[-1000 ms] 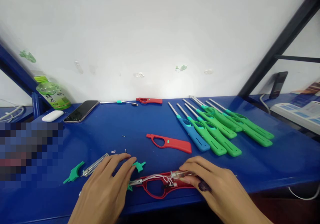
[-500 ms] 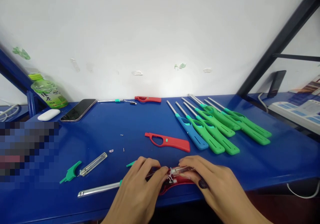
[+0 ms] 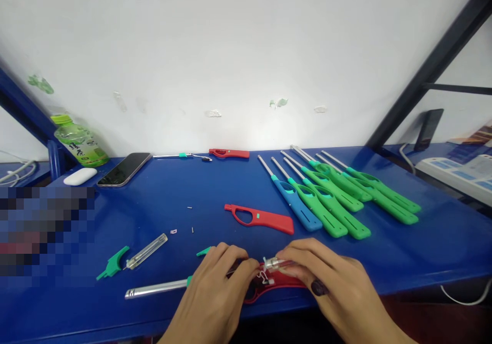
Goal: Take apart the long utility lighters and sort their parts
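Note:
Close to the table's front edge, my left hand point(image 3: 221, 290) is closed around the front of an opened red lighter casing point(image 3: 286, 281), with its silver tube point(image 3: 157, 288) pointing left. Thin white wire and a small dark part show inside the casing. Between the thumb and fingers of my right hand point(image 3: 332, 277) is a clear lighter fuel tank point(image 3: 273, 264), tilted just above the casing. A dark round patch marks the right thumb. A green trigger piece point(image 3: 203, 252) pokes out behind my left hand. Fingers hide much of the casing.
A red casing half point(image 3: 261, 218) lies behind my hands. Left are another clear tank point(image 3: 146, 251), a green trigger point(image 3: 114, 263) and tiny screws. Several long lighters point(image 3: 326, 203) lie right. A phone point(image 3: 125, 169), white case point(image 3: 80, 176) and bottle point(image 3: 80, 144) stand at back left.
My right hand has drawn the clear tank slightly up and right, away from the casing, so more of the casing's inside shows. My left hand keeps its grip. The view has shifted slightly.

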`<state>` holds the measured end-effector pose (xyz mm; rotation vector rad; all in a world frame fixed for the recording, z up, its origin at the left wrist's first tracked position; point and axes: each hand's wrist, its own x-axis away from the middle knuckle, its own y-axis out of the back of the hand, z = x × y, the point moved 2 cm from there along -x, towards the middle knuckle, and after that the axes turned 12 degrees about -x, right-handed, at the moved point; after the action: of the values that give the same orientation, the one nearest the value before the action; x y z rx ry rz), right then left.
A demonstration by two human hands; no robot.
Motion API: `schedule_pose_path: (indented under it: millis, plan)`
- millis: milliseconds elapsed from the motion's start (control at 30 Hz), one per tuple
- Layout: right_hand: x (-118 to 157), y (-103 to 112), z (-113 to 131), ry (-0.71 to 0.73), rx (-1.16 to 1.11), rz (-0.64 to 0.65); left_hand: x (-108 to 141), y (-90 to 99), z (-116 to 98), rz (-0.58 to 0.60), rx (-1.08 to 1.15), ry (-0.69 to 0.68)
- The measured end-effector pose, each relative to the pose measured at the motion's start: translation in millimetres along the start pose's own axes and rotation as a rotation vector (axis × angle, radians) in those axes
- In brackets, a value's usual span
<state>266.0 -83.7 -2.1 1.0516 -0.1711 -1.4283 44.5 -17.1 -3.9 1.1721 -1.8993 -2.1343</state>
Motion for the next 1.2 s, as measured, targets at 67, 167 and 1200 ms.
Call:
schedule_pose_path:
  millis: [67, 167, 1200]
  plan:
    - [2.1, 1.2, -1.4, -0.01, -0.018, 0.024, 0.2, -2.2, -1.1, -0.021, 0.009, 0.003]
    - [6.3, 3.0, -5.1, -0.036, -0.027, 0.039, 0.2, -4.9, -1.5, -0.038, 0.015, -0.002]
    - [-25.3, 6.8, 25.4, 0.174, 0.004, -0.158, 3.0, 17.0, 3.4, -0.36, 0.176, 0.129]
